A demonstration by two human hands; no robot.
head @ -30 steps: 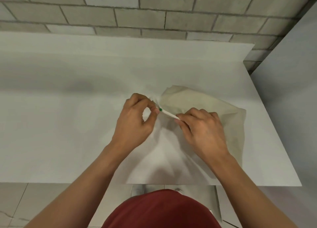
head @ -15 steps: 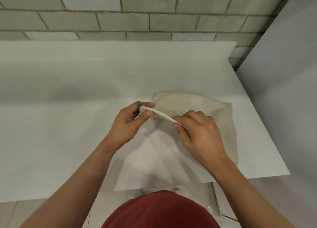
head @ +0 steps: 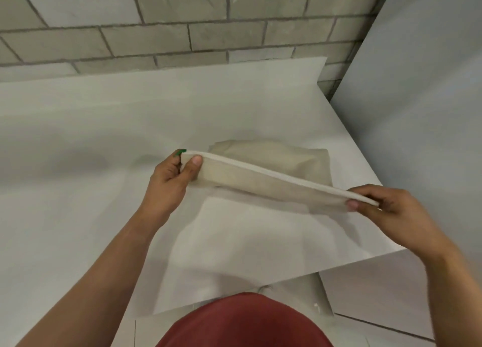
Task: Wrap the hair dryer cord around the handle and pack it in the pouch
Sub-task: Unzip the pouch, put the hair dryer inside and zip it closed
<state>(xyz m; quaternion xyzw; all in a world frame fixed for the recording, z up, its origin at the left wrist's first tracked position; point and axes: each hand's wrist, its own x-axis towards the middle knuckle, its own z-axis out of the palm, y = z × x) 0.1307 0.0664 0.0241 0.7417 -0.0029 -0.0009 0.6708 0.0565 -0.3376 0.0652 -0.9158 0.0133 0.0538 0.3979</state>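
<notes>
Tiled brick wall [head: 156, 33] at far side: matte grey blocks, dark grout. Smooth grey panel [head: 422, 117] closes the right. White counter [head: 78, 169] is flat, matte, paper-like, with its corner at near right. The pouch [head: 260, 187] sits centre-right: cream woven cloth, soft and slack, with a thick white band along its top edge pulled into a straight line between the two hands. Its far part lies on the counter and bulges in a rounded lump. No hair dryer or cord is visible anywhere, so the dryer is probably already inside and the wrapping done, though that cannot be confirmed. The mouth looks closed along the band; whether it is fully fastened is unclear. What likely remains is a check of the closure and setting the pouch down. The left hand [head: 169, 187] pinches the left end of the band, thumb on the near face, fingers behind. The right hand [head: 396, 216] pinches the right end between thumb and fingertips. A small green tab [head: 180, 152] shows at the left end.
</notes>
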